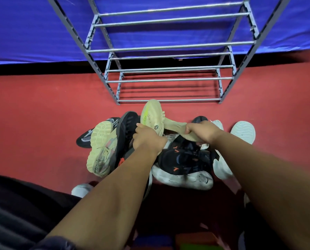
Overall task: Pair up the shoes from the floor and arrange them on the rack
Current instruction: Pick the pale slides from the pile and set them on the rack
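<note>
A pile of shoes lies on the red floor in front of a grey metal shoe rack [168,80] whose shelves hold nothing. My left hand [147,139] grips a cream sneaker [151,116] held sole-up above the pile. My right hand [203,131] grips a second cream shoe [176,126] of the same colour, its toe touching the first one. Below them lie a black sneaker with orange marks [185,159], a white sneaker [183,177], a beige chunky sneaker [102,148] and a black knit shoe [86,138].
A white shoe [243,131] lies sole-up at the right of the pile, another white shoe [222,166] beside it. A white toe [81,190] shows near my dark trouser leg. A blue cloth-covered surface [33,29] stands behind the rack.
</note>
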Demonstrator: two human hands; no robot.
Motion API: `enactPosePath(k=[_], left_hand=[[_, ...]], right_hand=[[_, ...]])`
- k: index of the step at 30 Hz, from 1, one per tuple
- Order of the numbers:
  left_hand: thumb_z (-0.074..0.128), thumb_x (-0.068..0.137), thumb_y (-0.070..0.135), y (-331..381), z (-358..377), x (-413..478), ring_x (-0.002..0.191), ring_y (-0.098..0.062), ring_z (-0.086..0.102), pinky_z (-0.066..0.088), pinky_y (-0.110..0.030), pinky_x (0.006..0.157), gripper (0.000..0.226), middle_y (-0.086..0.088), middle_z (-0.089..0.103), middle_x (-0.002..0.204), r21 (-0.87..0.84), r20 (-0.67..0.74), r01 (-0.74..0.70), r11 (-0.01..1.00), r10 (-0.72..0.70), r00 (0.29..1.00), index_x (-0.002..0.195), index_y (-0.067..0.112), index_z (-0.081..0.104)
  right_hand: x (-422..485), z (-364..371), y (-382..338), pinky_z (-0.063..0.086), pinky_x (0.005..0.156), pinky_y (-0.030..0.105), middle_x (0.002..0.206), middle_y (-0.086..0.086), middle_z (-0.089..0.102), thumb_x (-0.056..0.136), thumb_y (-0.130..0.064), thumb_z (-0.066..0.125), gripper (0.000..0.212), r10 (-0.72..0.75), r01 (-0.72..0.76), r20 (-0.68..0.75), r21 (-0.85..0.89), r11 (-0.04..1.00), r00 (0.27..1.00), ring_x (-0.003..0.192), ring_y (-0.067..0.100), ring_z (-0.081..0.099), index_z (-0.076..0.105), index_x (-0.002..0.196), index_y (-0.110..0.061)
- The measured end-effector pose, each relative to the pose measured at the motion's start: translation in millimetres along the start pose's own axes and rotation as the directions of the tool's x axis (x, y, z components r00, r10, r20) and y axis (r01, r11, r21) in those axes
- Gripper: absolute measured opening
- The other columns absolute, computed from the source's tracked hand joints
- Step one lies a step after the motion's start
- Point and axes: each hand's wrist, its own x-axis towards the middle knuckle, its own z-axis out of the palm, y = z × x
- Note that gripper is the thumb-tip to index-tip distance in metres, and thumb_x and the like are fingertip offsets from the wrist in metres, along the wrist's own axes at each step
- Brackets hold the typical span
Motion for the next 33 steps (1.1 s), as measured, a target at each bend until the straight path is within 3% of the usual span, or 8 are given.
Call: enactPosePath(k=[3,7,10,16,20,27,30,33], left_hand=[[0.066,0.078,0.059,17.2,-8.9,8.9,0.134,-0.035,0.051,0.051,-0.048,0.103,0.12,-0.015,0.044,0.152,-0.073,-0.017,-0.03,0.997,0.029,0.999,0.164,-0.002,0.009],[0.065,0.068,0.057,40.5,-16.7,28.9,0.091,-0.027,0.07,0.062,-0.039,0.074,0.089,-0.005,0.067,0.108,-0.206,-0.031,-0.054,0.977,0.049,0.998,0.137,0.003,0.05],[0.066,0.073,0.05,55.1,-14.8,47.9,0.084,-0.025,0.069,0.052,-0.03,0.06,0.079,-0.003,0.066,0.102,-0.227,-0.027,-0.136,0.965,0.133,0.991,0.134,0.003,0.051],[0.063,0.074,0.046,100.9,-5.2,102.1,0.096,-0.029,0.068,0.057,-0.035,0.072,0.079,-0.009,0.063,0.118,-0.344,-0.01,-0.195,0.919,0.204,0.979,0.137,0.001,0.047],[0.065,0.088,0.039,138.3,8.2,131.4,0.134,-0.038,0.049,0.046,-0.046,0.112,0.101,-0.018,0.037,0.155,-0.31,-0.013,-0.243,0.919,0.251,0.968,0.163,-0.006,0.013],[0.056,0.096,0.042,195.5,31.0,172.7,0.114,-0.038,0.056,0.046,-0.044,0.102,0.047,-0.018,0.063,0.122,-0.103,-0.138,-0.333,0.937,0.318,0.938,0.119,0.003,0.066],[0.054,0.099,0.042,208.3,42.2,185.6,0.116,-0.037,0.058,0.043,-0.043,0.103,0.039,-0.012,0.067,0.123,-0.002,-0.146,-0.427,0.904,0.422,0.895,0.115,0.011,0.073],[0.07,0.09,0.054,209.1,49.4,194.5,0.115,-0.032,0.059,0.047,-0.034,0.102,0.053,-0.012,0.069,0.118,-0.065,-0.044,-0.403,0.913,0.4,0.915,0.12,0.011,0.07]], right_hand=[[5.9,-12.3,-0.6,0.048,0.061,0.029,0.084,0.002,0.068,0.075,-0.04,0.074,0.035,-0.018,0.02,-0.149,0.01,1.0,0.989,0.072,0.021,0.064,0.07,0.094,-0.01],[24.5,-20.1,-3.4,0.051,0.062,0.032,0.083,0.002,0.072,0.077,-0.046,0.073,0.036,-0.03,0.033,-0.291,0.005,0.999,0.956,0.077,0.023,0.068,0.071,0.097,-0.015],[46.1,-28.8,-8.7,0.05,0.064,0.033,0.088,0.005,0.072,0.081,-0.041,0.077,0.035,-0.033,0.025,-0.353,-0.029,0.999,0.935,0.081,0.028,0.067,0.072,0.1,-0.012],[110.4,-55.8,-15.2,0.051,0.074,0.033,0.099,0.009,0.075,0.082,-0.035,0.079,0.037,-0.047,0.004,-0.419,-0.103,0.995,0.907,0.089,0.033,0.068,0.075,0.11,-0.011],[152.5,-67.5,-23.4,0.055,0.091,0.041,0.107,0.013,0.071,0.084,-0.041,0.075,0.043,-0.097,-0.016,-0.539,-0.201,0.979,0.837,0.104,0.039,0.065,0.069,0.11,-0.007],[202.4,-78.4,-34.7,0.049,0.097,0.039,0.113,0.016,0.068,0.095,-0.049,0.058,0.05,-0.124,-0.039,-0.631,-0.239,0.97,0.766,0.113,0.04,0.059,0.069,0.111,-0.003],[212.8,-86.7,-40.9,0.045,0.093,0.038,0.108,0.016,0.069,0.099,-0.042,0.045,0.046,-0.178,-0.094,-0.575,-0.41,0.907,0.798,0.11,0.036,0.056,0.073,0.102,-0.005],[219.1,-88.3,-42.4,0.047,0.098,0.04,0.123,0.016,0.065,0.106,-0.042,0.041,0.047,-0.153,-0.161,-0.533,-0.496,0.853,0.832,0.121,0.034,0.052,0.069,0.117,-0.005]])
